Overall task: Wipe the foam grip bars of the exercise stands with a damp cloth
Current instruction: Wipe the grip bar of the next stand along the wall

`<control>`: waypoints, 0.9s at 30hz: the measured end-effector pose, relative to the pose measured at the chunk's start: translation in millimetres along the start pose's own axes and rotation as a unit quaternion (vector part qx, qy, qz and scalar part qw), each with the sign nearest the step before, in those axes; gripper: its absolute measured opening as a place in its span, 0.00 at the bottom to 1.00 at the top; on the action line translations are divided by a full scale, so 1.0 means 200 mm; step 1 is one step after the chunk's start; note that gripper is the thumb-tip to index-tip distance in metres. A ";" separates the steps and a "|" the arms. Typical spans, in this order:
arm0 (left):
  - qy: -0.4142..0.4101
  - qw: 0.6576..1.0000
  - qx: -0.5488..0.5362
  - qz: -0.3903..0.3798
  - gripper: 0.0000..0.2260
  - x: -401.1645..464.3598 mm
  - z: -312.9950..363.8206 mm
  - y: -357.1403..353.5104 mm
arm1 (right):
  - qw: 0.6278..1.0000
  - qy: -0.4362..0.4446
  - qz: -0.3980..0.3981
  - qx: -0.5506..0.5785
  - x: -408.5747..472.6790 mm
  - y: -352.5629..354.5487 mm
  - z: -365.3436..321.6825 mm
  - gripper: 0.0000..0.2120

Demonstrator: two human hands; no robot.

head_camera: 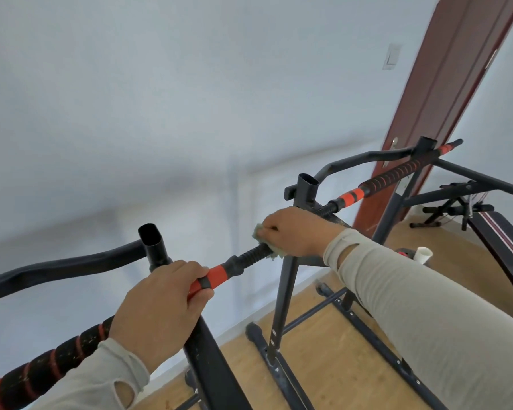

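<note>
A long black and orange foam grip bar (237, 261) runs from lower left to upper right across two black exercise stands. My left hand (160, 303) grips it at an orange section beside the near stand's upright tube (153, 244). My right hand (293, 232) holds a pale green cloth (259, 232) wrapped round the bar's black ribbed part, close to the far stand's upright tube (307, 187). Beyond that hand the bar continues as an orange and black foam grip (391, 179) toward the door.
A dark red door (444, 93) stands at the right with a light switch (391, 56) beside it. A padded bench (504, 244) and a white cup (422, 254) sit on the wooden floor (323, 365). Stand legs (282, 306) cross below. A white wall lies ahead.
</note>
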State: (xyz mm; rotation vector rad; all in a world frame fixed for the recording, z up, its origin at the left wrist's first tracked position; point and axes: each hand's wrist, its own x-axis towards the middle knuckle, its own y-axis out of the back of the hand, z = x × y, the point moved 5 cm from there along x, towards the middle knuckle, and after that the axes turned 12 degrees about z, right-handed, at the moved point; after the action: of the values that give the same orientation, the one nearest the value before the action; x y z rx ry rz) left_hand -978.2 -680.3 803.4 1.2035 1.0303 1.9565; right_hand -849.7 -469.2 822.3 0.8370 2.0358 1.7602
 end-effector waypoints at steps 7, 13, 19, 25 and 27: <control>0.008 1.000 -0.009 -0.005 0.11 0.00 -0.01 0.00 | 0.988 -0.035 0.131 0.071 -0.08 0.22 0.17 0.19; 0.002 1.000 -0.005 0.000 0.11 0.00 -0.01 -0.01 | 0.993 0.056 0.060 0.090 -0.21 -0.01 0.05 0.14; 0.003 1.000 -0.002 0.008 0.10 0.00 0.01 0.00 | 0.998 -0.001 -0.048 -0.045 0.06 -0.07 0.01 0.08; 0.004 1.000 -0.008 -0.002 0.10 0.00 0.00 0.00 | 0.994 0.085 -0.033 0.059 -0.05 -0.11 -0.32 0.13; 0.007 1.000 -0.006 -0.009 0.10 0.00 0.00 0.00 | 0.993 0.043 -0.045 0.104 -0.09 -0.09 -0.23 0.14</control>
State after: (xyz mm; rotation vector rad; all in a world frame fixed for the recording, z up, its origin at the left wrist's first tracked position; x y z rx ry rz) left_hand -978.6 -679.8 803.0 1.1715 1.0305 1.9579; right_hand -867.6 -517.6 811.7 0.7269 2.3057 1.5805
